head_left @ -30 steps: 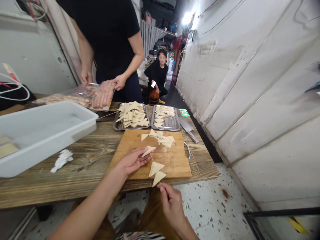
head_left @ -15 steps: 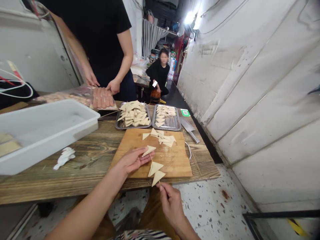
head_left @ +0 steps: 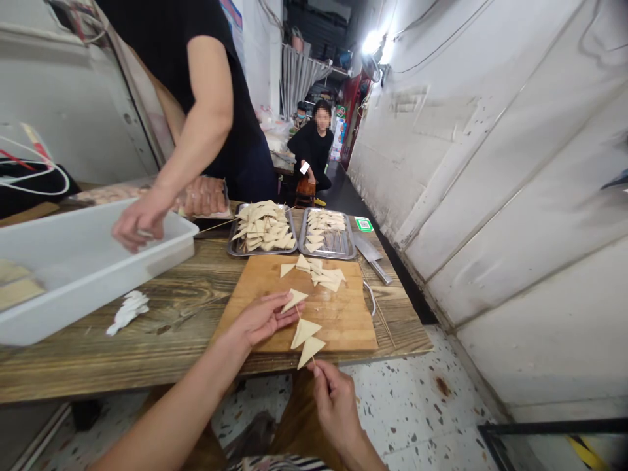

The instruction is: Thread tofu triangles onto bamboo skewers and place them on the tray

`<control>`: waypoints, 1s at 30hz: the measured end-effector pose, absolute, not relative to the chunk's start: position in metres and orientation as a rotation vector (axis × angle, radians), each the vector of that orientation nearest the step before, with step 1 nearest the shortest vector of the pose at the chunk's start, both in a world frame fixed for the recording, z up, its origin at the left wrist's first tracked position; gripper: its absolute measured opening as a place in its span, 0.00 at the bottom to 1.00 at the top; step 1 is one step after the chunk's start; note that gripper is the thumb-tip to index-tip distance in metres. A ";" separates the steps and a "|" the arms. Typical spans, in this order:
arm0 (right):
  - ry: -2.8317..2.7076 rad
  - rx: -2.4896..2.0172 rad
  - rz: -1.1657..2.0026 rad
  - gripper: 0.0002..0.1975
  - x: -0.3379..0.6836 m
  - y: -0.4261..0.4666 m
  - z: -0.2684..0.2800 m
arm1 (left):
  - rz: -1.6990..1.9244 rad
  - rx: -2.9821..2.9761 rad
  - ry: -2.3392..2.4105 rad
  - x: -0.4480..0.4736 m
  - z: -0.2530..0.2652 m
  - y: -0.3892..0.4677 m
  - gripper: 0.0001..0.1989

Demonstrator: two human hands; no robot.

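I hold the thin bamboo skewer point(head_left: 305, 340) by its near end with my right hand point(head_left: 334, 404); thumb and forefinger are pinched closed on the stick and the other fingers are curled loosely under. Two tofu triangles point(head_left: 308, 341) already sit on it, one just beside the other, over the near edge of the cutting board point(head_left: 338, 314). My left hand point(head_left: 259, 319) lies flat on the board with the fingers nearly straight, and the fingertips press a third triangle point(head_left: 294, 299) where the tip of the skewer meets it.

To do this well, I think the stick must stay low and level with the board, and it must go through the middle of the thickness, so the soft piece does not tear. The left fingers should press on both sides of the tip, not in front of it.

My left forearm comes in from the lower left and crosses the table edge point(head_left: 147, 373); the right wrist is below the table, bent up a little. More loose triangles point(head_left: 318, 273) wait at the far side of the board.
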State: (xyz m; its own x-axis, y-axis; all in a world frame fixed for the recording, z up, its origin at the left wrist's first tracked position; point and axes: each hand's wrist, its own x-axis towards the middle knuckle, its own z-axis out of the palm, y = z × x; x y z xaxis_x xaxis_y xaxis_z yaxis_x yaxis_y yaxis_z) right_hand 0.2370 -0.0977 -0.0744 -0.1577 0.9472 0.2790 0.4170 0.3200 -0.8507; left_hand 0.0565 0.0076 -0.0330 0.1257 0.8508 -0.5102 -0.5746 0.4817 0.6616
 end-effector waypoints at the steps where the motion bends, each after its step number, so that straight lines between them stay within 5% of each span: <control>1: -1.733 -1.239 0.783 0.14 0.236 -0.098 -0.075 | 1.061 0.338 0.981 0.057 -0.033 0.007 0.08; 30: -1.721 -1.244 0.713 0.14 0.220 -0.093 -0.081 | 1.131 0.235 1.029 0.066 -0.036 0.009 0.04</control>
